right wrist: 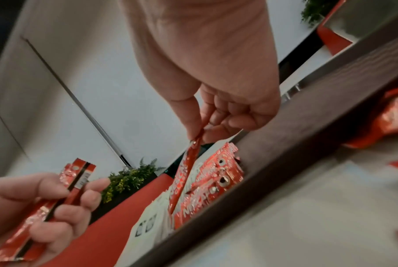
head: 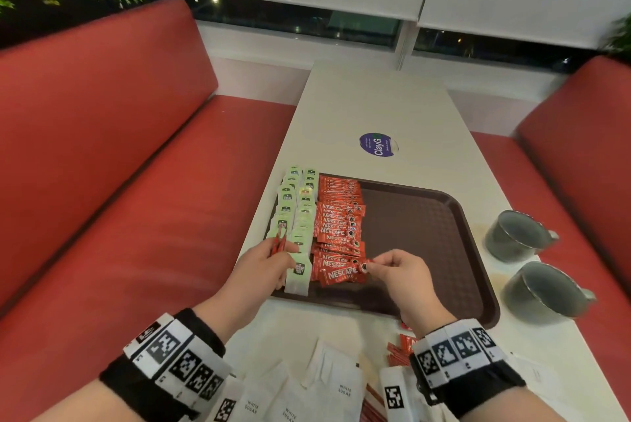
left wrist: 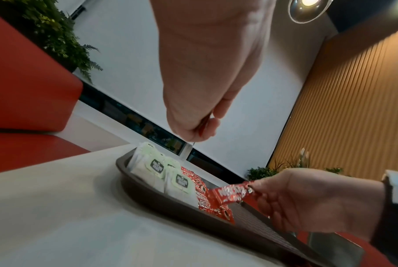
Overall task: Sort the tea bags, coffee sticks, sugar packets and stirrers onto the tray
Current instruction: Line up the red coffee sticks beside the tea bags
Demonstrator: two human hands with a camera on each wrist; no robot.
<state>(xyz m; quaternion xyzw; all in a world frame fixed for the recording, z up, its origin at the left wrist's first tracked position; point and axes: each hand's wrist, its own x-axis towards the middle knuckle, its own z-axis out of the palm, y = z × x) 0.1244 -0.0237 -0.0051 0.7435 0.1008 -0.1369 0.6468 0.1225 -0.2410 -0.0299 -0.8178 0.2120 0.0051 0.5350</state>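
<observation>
Coffee sticks first: right hand pinches one red Nescafé stick by its end between thumb and fingertips, the stick lying at the near end of the coffee-stick row on the tray; in the right wrist view the same stick hangs slanted from the pinch, its lower end among the sticks already laid. Left hand grips a small bundle of red sticks, fingers curled round them, held above the near end of the tea bags; right wrist view shows that bundle clearly, red foil with a dark stripe. Tea bags, pale green with dark labels, lie in two overlapping columns along the tray's left edge, some hanging over the rim; coffee-stick row sits just beside them to the right, touching. Rest of the tray, brown and textured, is bare. On the desk near the person: white sugar packets scattered loose, plus more red sticks partly hidden under the right wrist, off the tray. Right of the tray, two grey metal cups stand side by side on the desk. Beyond the tray, a round purple sticker on the desk top. Red bench seats on both sides.
</observation>
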